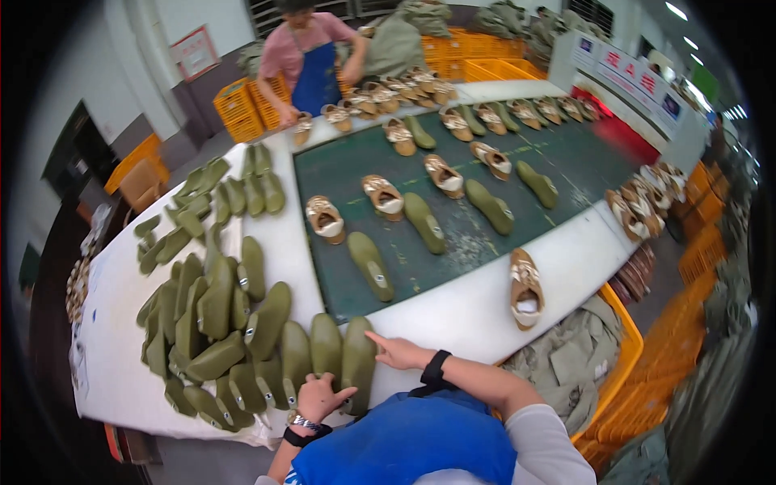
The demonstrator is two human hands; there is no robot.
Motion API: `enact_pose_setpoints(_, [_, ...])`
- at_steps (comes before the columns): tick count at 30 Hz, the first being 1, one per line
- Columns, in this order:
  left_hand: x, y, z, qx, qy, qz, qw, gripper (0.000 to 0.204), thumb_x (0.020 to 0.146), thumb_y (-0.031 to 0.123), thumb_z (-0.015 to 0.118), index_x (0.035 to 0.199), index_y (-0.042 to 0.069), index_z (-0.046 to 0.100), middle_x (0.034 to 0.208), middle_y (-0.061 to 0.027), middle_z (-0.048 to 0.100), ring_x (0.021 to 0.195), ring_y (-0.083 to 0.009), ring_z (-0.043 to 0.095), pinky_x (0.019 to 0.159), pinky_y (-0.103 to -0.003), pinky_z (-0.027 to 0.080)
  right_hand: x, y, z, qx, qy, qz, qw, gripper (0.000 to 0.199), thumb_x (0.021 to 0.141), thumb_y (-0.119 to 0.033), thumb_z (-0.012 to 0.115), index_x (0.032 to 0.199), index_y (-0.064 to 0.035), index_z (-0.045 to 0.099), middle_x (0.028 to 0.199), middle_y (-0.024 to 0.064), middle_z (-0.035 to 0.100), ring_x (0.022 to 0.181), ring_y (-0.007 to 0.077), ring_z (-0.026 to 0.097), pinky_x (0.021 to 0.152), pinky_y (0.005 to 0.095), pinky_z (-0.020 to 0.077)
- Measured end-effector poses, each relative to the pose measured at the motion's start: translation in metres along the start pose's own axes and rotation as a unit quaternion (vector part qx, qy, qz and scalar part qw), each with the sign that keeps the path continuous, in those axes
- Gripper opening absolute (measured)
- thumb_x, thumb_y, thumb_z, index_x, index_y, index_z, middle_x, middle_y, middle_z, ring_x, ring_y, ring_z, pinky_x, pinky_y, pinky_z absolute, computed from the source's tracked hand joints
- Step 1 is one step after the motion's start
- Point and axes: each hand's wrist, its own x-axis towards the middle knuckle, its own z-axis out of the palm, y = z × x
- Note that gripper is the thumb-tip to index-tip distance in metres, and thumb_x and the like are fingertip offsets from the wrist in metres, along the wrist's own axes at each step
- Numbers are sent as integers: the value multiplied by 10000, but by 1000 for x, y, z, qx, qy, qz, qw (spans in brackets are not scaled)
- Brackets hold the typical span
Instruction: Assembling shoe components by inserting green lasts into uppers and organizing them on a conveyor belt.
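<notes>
Three green shoe lasts (326, 343) stand side by side at the near edge of the white table. My left hand (320, 397) rests at their lower ends with its fingers spread, the fingertips against the middle one. At the upper part of the rightmost shoe last (358, 356), my right hand (402, 353) reaches in from the right, its index finger stretched out to the last's edge. Neither hand is wrapped round anything. To their left lies a heap of green shoe lasts (217, 303), with more in loose rows farther back.
Brown-and-white shoes (325, 219) and green lasts lie on a dark green conveyor belt (453, 267). A single shoe (526, 289) sits on the near white ledge. An orange crate of grey-green cloth (566, 364) stands right. Across the table, a person in a blue apron (315, 77) handles shoes.
</notes>
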Motion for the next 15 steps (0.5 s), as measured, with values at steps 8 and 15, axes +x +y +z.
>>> enact_pose_setpoints(8, [-1, -9, -23, 8, 57, 34, 998, 541, 703, 487, 695, 1019, 62, 582, 868, -182, 601, 766, -363, 603, 639, -423, 507, -140, 76, -151, -334, 440, 211, 807, 234, 731, -209, 640, 918, -72, 606, 851, 130, 627, 826, 308, 591, 706, 432, 453])
enact_pose_setpoints(15, [74, 69, -34, -133, 38, 195, 971, 461, 770, 334, 683, 1083, 23, 549, 1016, -163, 616, 906, -325, 606, 727, -388, 502, -121, 61, -86, -240, 372, 109, 890, 387, 675, -151, 706, 1031, -99, 565, 758, 122, 613, 697, 321, 599, 644, 416, 477])
